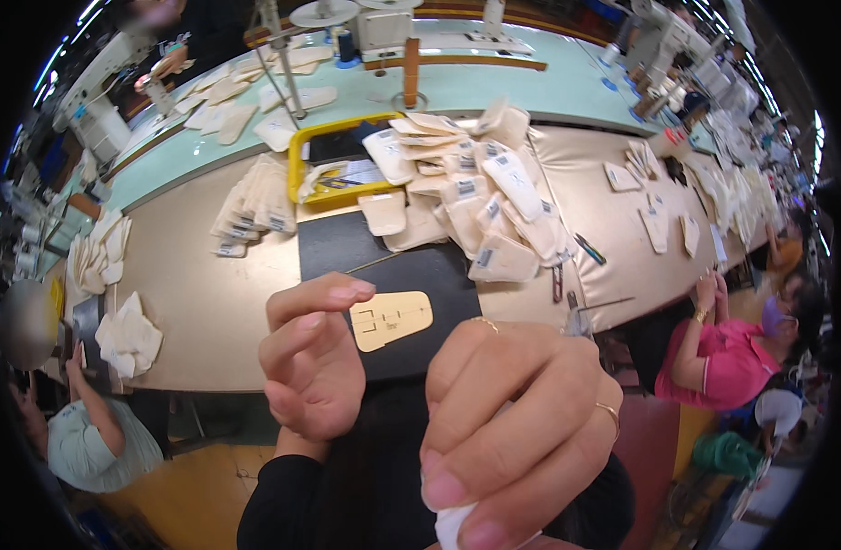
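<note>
My right hand, raised close to the camera, has its fingers bent around a small white piece. Only a corner of that piece shows below the fingertips, so its kind is unclear. My left hand is held up beside it with loosely curled fingers apart and nothing visible in them. Beyond the hands, a cream template with cut slots and dark marks lies flat on a black mat. The left fingertips overlap the template's edge in view; whether they touch it I cannot tell.
Behind the mat stand a yellow-rimmed tray and a heap of cream cloth pieces. Another stack lies to the left. Thread snips and a cutter lie to the right. Co-workers sit at both sides, one in pink.
</note>
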A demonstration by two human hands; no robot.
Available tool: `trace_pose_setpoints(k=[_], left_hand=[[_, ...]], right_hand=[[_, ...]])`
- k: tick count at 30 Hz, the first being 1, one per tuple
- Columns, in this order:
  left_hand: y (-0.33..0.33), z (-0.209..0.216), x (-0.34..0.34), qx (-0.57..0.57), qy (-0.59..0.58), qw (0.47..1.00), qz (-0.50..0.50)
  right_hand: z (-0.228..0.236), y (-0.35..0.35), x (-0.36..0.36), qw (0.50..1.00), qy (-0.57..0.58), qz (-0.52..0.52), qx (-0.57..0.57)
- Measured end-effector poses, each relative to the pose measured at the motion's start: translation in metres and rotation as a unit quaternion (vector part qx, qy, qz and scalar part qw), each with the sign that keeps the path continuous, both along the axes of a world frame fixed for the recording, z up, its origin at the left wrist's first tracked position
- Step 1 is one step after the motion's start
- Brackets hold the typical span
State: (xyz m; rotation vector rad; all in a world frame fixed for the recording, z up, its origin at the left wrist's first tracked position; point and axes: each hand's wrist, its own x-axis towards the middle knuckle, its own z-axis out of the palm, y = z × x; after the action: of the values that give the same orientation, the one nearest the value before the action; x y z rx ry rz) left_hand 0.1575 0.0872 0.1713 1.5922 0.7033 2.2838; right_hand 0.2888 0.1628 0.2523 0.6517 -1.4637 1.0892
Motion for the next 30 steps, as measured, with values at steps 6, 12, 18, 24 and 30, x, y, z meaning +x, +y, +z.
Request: trace_pose_setpoints(k=[6, 12, 18, 24, 30], left_hand=[[-0.005, 0.000, 0.001, -0.030, 0.029, 0.999, -0.012], [-0.006, 0.003, 0.005, -0.059, 0.054, 0.997, -0.016], [-0.002, 0.006, 0.006, -0.050, 0.108, 0.993, -0.006], [-0.002, 0.004, 0.008, -0.069, 0.144, 0.987, -0.006], [0.010, -0.046, 0.008, -0.202, 0.186, 0.960, -0.061]], right_hand=[[0.001, 0.010, -0.002, 0.995, 0.054, 0.088, -0.006], [0.001, -0.018, -0.007, 0.969, 0.069, 0.185, -0.147], [-0.022, -0.014, -0.018, 0.940, 0.083, 0.300, -0.138], [-0.006, -0.013, -0.007, 0.935, -0.033, 0.296, -0.191], [-0.007, -0.016, 0.009, 0.873, -0.157, 0.379, -0.264]])
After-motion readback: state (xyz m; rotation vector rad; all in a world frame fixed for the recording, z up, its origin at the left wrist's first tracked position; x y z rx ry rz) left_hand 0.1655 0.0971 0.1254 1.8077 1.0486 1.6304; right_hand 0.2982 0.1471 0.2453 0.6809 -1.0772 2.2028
